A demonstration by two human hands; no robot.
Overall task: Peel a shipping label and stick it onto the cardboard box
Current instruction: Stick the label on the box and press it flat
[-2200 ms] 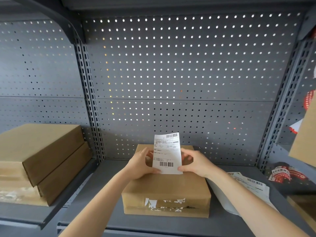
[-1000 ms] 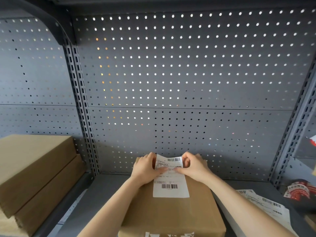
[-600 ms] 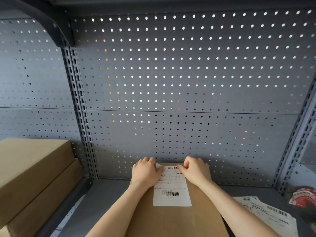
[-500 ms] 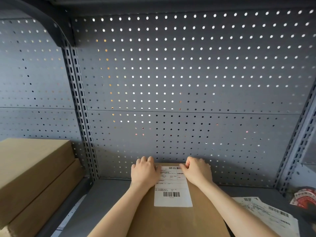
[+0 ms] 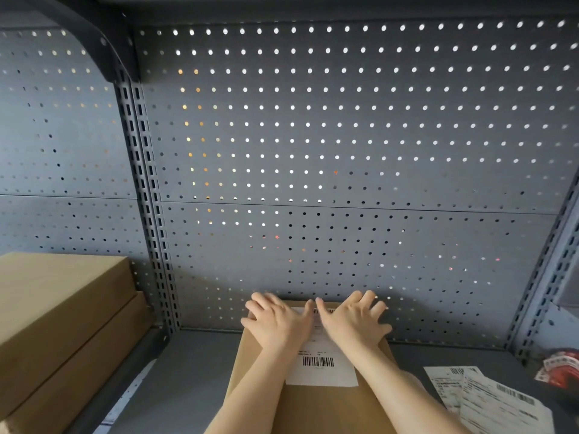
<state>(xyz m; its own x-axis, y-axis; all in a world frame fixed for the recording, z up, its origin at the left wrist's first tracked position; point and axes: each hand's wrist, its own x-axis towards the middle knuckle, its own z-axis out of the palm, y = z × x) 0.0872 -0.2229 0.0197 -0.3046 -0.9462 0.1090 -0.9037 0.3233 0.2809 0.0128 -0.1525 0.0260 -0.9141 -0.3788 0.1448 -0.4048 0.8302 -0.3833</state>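
Cardboard box (image 5: 260, 364): we found it lying flat on the grey shelf (image 5: 188, 371), its far edge close to the perforated back panel (image 5: 344, 136); the near part ran out of view at the bottom.
Shipping label (image 5: 322, 371): we noted it lying flat on the top face of the box, white, with a barcode showing near its lower end and a second barcode partly visible at its upper end between the two hands. Its lower edge and corners lay flush; the upper part was covered.
Left hand (image 5: 277, 324): we recorded it palm down on the upper left part of the label and the box beside it. The grip was spread, fingers fanned and flat, holding nothing.
Right hand (image 5: 354, 322): we recorded it palm down on the upper right part of the label and box. The grip was likewise spread flat, pinching nothing. The thumbs of both hands nearly met over the upper barcode.
Stacked boxes (image 5: 62, 324): we saw two brown cartons, one on the other, on the neighbouring shelf bay to the left, well apart from the work.
Loose sheets (image 5: 492, 399): we observed printed label sheets with barcodes lying on the shelf to the right of the box.
Red packet (image 5: 557, 368): we saw it at the far right edge; the print was unreadable.
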